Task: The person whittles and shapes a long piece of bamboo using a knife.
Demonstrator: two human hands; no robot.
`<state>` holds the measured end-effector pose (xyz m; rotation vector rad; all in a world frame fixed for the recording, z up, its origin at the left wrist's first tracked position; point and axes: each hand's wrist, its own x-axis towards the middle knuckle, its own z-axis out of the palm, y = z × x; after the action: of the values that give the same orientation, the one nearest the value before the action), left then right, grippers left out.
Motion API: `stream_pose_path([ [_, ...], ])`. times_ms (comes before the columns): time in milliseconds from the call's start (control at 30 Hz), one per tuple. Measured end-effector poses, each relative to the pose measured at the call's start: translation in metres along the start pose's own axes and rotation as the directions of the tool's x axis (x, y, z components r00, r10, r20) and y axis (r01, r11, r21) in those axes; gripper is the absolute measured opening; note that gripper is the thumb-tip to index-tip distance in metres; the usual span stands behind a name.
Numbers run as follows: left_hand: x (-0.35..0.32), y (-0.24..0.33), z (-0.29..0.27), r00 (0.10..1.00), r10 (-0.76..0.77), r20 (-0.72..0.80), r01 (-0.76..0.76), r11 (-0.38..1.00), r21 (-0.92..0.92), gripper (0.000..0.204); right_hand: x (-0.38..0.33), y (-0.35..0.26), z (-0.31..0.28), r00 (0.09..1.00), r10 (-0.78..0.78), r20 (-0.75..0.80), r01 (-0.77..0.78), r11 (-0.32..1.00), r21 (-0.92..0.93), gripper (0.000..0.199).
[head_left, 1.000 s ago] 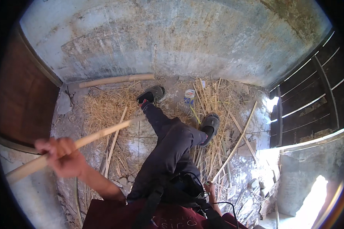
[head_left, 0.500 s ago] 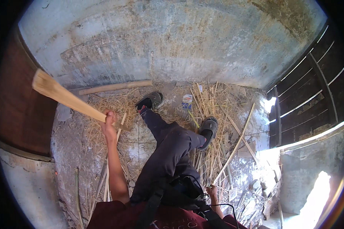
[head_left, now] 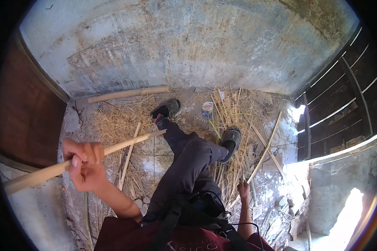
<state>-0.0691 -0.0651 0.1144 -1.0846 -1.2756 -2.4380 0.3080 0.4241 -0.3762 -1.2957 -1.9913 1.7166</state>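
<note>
My left hand [head_left: 84, 162] is closed around a long pale strip of split bamboo [head_left: 123, 145]. Raised at the left, the strip slants from the lower left rim up toward my left shoe, its narrow end above the straw. At the lower right, my right hand [head_left: 244, 189] is down low by the scattered sticks, its fingers curled. Something thin and dark seems to show above those fingers, but it is too small to name. A long pale stick [head_left: 267, 146] slants up from beside that hand.
A round bamboo pole [head_left: 128, 94] lies along the wall [head_left: 188, 50]. Straw and shavings [head_left: 121, 121] cover the floor around my shoes [head_left: 231, 144]. A small printed packet [head_left: 207, 109] lies between them. Dark slatted boards [head_left: 337, 104] stand right, a brown panel [head_left: 27, 113] left.
My left hand has come down and leftward, swinging the bamboo strip round so its narrow edge shows. My right hand has moved forward and slightly right, showing more forearm.
</note>
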Motion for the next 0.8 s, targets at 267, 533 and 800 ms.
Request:
stream_pose_path([
  [267, -0.038, -0.127, -0.055, 0.895, -0.393, -0.21, 0.445, 0.809, 0.384, 0.044, -0.006, -0.049, 0.025, 0.993, -0.021, 0.117, 0.034, 0.994, -0.108, 0.039],
  [533, -0.036, -0.173, -0.077, 0.851, -0.397, -0.343, 0.518, 0.737, 0.434, 0.041, 0.021, -0.157, 0.014, 0.963, -0.259, 0.076, 0.266, 0.959, -0.1, 0.017],
  [800, 0.004, -0.103, -0.012, 0.944, -0.282, -0.172, 0.322, 0.903, 0.285, 0.034, 0.011, -0.284, 0.009, 0.935, -0.35, 0.057, 0.352, 0.935, -0.044, 0.026],
])
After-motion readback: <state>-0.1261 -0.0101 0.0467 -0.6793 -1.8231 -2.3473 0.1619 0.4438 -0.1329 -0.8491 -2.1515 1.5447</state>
